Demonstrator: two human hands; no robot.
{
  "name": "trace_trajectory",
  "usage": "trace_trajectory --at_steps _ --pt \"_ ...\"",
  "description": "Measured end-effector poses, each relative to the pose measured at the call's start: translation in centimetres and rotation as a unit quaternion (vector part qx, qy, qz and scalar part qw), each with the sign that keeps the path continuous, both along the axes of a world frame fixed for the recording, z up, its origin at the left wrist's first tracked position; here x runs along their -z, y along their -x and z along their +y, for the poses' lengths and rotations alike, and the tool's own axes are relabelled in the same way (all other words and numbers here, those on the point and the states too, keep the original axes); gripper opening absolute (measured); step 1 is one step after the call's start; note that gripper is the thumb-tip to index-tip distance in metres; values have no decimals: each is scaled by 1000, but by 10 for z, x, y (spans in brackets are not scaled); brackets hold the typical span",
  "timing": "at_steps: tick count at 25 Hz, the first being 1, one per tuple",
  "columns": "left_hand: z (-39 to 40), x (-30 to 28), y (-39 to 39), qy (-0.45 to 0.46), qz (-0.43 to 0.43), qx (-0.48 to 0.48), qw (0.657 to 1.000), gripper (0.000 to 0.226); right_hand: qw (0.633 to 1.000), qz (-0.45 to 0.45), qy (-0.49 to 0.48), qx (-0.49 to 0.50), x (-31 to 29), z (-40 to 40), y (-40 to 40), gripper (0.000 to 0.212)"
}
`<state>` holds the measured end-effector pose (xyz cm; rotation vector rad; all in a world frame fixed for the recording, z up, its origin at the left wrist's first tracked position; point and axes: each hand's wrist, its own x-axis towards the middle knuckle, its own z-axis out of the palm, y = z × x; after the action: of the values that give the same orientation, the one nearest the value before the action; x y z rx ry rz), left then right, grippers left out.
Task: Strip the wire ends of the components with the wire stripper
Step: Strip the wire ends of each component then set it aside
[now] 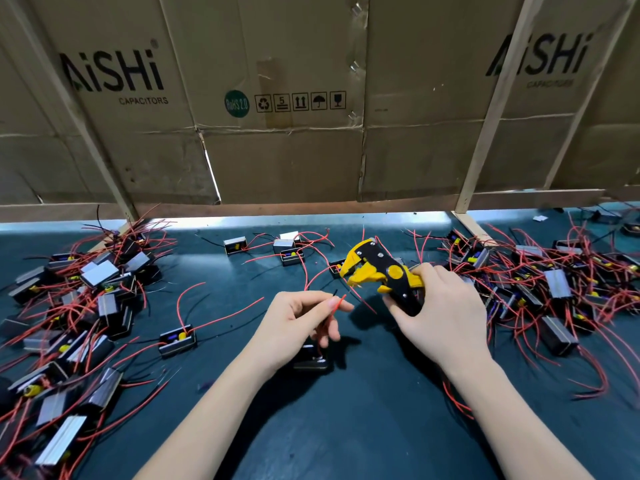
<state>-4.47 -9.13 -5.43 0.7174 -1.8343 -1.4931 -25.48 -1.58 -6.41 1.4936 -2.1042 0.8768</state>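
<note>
Presenting thin red insulated wire end (341,302), pinched in left hand (300,318), toward yellow-and-black plastic wire stripper (382,271) gripped in right hand (440,313). Stripper head just beyond wire tip, apart. Next, judged: seat tip in head, squeeze. Count: one stripper, two hands; boxed black components (177,341) heaped left and right of stripper, too many to count.

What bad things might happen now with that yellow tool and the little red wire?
1. The left hand pinches the red wire very near its tip, so the wire stripper in the right hand might nip a finger.
2. The component hangs from that wire below the hand; a hard pull might tug it loose.
3. Loose wires from the right pile lie close and might snag.
</note>
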Motion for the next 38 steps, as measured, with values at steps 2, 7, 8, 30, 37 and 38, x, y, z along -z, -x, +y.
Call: trace_trajectory --at_steps 2,7,8,30,37,38 --pt "-3 1 0 -4 -10 -29 1000 27 1000 8 -3 -13 1 -1 -2 46" --pt "-3 1 -1 -3 -24 -38 999 29 998 55 20 -34 3 -2 -6 43" --pt "-3 0 -1 1 -25 -34 999 29 998 57 26 -32 3 -2 -6 43" --pt "-10 4 -7 11 -69 23 997 28 995 94 27 -23 2 -2 -5 44" --pt "-14 1 -13 -38 -52 66 996 24 993 111 48 0 8 -6 -2 48" --pt "-14 1 -14 -42 -42 64 996 22 993 105 48 14 9 -6 -1 49"
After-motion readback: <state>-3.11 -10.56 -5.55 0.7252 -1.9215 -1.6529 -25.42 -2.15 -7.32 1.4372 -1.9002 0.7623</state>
